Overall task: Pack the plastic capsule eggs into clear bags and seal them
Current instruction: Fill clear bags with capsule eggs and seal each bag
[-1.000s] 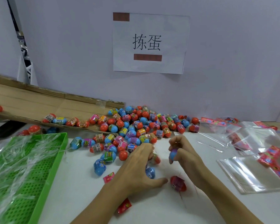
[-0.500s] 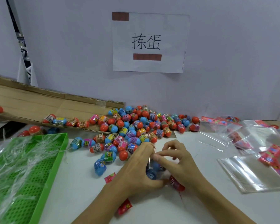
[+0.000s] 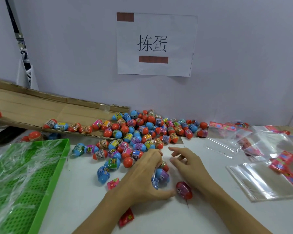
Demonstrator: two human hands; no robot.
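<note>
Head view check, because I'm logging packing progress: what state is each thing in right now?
left hand: curled around the clear bag, holding it
clear bag: unsealed, holding a few eggs
right hand: open, fingers relaxed, holding nothing
loose eggs: unpacked, piled by the wall
spare bags: empty, lying flat
green tray: holds crumpled clear plastic

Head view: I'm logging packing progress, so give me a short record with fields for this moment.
left hand: curled around a clear bag holding capsule eggs
right hand: fingers loosely spread, holding nothing, just right of the bag
loose egg pile: heaped at the wall behind the hands
empty bags: stacked flat on the right
green tray: on the left, holds plastic film
red egg: in front of the bag
</note>
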